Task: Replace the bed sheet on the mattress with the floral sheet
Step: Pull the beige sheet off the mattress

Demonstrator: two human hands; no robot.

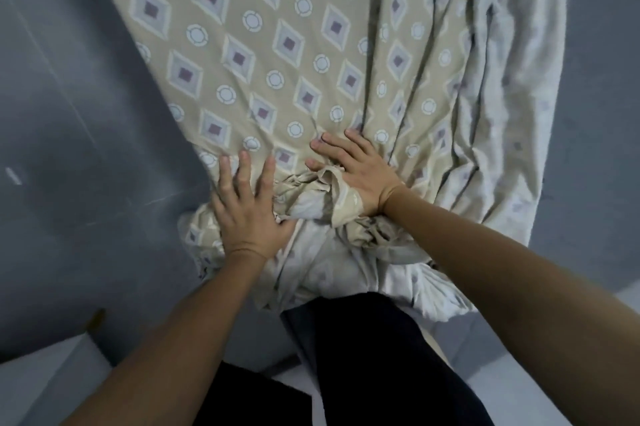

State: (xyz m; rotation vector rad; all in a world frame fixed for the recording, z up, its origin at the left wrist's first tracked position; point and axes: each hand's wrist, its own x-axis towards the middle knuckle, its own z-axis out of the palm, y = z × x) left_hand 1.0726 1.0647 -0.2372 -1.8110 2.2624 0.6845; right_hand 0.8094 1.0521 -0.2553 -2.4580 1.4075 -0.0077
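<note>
From the head camera I look straight down on a beige sheet (277, 54) printed with grey diamonds and pale rings, spread over the mattress; the mattress itself is hidden under the cloth. The sheet lies fairly flat on the left and centre. Toward the right it runs in long folds, and its pale underside (519, 79) is turned up along the right edge.

My left hand (249, 210) lies palm down on the near left part of the sheet, its fingers (244, 171) straight and spread apart, pressing the cloth and gripping nothing. My right hand (356, 172) also lies flat, fingers straight and slightly spread, resting on the sheet just beside the start of the long folds. Its thumb side touches a bunched heap of cloth (311, 203) that sits between the two hands; I cannot tell whether the thumb catches any of it.

The near end of the sheet is crumpled and hangs toward my dark trousers (374, 356). Grey floor (69, 148) shows on both sides of the bed, and a lighter surface (45, 387) lies at the lower left corner.
</note>
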